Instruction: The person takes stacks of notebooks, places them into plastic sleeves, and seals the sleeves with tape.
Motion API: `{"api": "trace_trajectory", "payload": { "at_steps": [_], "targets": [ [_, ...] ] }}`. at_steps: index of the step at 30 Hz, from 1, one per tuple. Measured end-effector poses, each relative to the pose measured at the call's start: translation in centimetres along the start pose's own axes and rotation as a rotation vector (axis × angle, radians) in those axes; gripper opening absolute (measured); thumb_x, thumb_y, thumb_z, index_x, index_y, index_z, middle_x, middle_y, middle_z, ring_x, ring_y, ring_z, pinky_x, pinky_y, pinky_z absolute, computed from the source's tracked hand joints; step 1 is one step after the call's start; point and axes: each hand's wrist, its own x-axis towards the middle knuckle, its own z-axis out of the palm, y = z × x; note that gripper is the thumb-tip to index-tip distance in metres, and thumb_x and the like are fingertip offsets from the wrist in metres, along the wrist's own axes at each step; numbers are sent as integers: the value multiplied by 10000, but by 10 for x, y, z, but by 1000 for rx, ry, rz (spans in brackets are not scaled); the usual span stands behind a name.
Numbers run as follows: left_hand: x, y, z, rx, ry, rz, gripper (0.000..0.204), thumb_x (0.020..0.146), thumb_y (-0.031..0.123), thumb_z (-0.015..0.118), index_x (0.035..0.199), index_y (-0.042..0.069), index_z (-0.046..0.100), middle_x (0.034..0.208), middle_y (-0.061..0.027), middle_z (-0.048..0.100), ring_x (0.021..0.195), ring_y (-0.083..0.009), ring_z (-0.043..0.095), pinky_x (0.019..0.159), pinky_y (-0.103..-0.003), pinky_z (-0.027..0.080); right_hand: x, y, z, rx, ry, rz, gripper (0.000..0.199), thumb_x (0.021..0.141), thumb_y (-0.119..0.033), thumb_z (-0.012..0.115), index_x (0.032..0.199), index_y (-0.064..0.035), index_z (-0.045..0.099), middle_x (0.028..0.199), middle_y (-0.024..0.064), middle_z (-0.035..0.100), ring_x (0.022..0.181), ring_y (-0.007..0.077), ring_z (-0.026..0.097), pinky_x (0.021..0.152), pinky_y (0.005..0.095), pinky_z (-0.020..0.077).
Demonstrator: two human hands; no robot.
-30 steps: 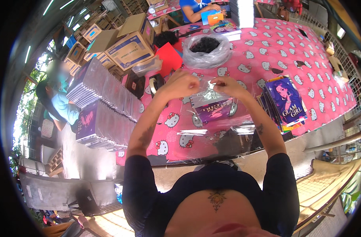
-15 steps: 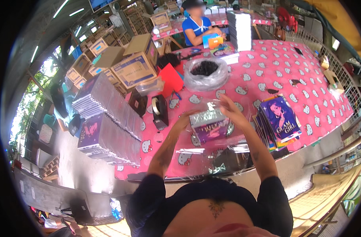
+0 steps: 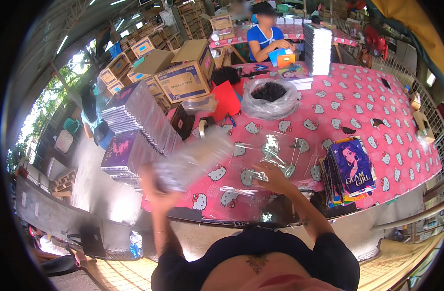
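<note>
My left hand [image 3: 156, 188] is raised at the left and grips a clear-wrapped notebook [image 3: 195, 157], which is blurred by motion and tilted over the table's left part. My right hand [image 3: 274, 177] lies with fingers apart on a pile of clear plastic sleeves [image 3: 260, 150] spread on the pink cat-patterned tablecloth [image 3: 358, 106]. Right of that hand stands a stack of purple-covered notebooks [image 3: 352, 167]. Tall stacks of wrapped notebooks [image 3: 134, 119] rise at the table's left edge, just beyond the held one.
A clear bag of black items [image 3: 269, 99], a red folder [image 3: 226, 99], a tape dispenser [image 3: 202, 127] and an open cardboard box [image 3: 188, 72] sit farther back. A person in a blue shirt [image 3: 264, 39] works at the far end beside a tall white stack [image 3: 318, 48].
Both hands held the wrapped purple notebook in front of me. Now the left hand alone swings it to the left, and the right hand has dropped onto the plastic sleeves.
</note>
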Motion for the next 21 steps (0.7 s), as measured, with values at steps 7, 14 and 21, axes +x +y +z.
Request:
{"api": "trace_trajectory", "payload": {
  "at_steps": [7, 14, 21],
  "targets": [
    [28, -73, -78, 4, 500, -665, 734, 875, 444, 691, 1351, -51, 432, 1263, -178, 536, 1063, -227, 572, 917, -347, 475, -10, 84, 56, -494, -157, 262, 975, 625, -600, 786, 1456, -272, 398, 1462, 194, 346, 1398, 394, 297, 1103, 668, 188],
    [1, -131, -68, -39, 906, -796, 673, 919, 514, 539, 1254, -70, 524, 1216, -175, 558, 1071, -274, 551, 936, -369, 425, -1, 83, 56, -474, -180, 127, 958, 662, -653, 721, 1454, -228, 388, 1537, 199, 236, 1453, 419, 162, 1088, 707, 174],
    [24, -195, -50, 107, 846, -704, 675, 907, 437, 572, 1272, -117, 449, 1134, -277, 545, 915, -315, 564, 772, -428, 482, 28, 82, 37, -352, -89, 59, 886, 765, -557, 711, 1488, -189, 353, 1552, 214, 221, 1436, 416, 215, 1111, 639, 207]
  ]
}}
